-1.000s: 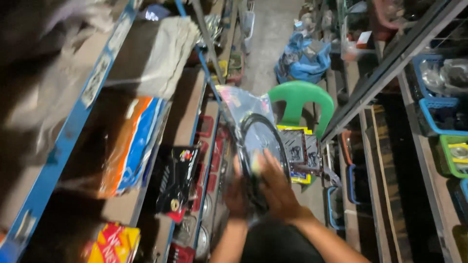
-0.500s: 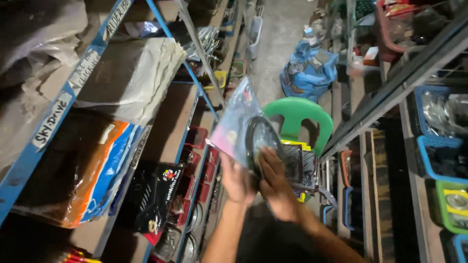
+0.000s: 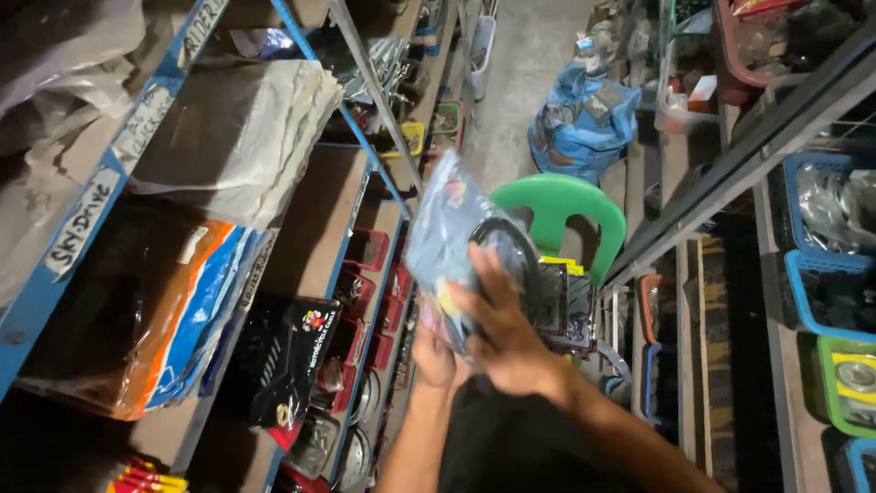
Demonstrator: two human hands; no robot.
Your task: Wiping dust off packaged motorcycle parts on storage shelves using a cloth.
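Observation:
A clear plastic packet with a black ring-shaped part inside is held up in front of me, tilted toward the left shelves. My right hand lies flat across the packet's front with fingers spread, gripping it. My left hand holds the packet from below and behind, mostly hidden by the right hand. A black bundle rests against my forearms.
Blue-framed metal shelves on the left carry wrapped bundles, an orange and blue bag and black packets. A green plastic chair stands in the narrow aisle, a blue sack beyond it. Shelves with coloured bins line the right.
The packet has been lifted and swung left toward the shelves. My right hand has spread across its front. The view has tilted up and left.

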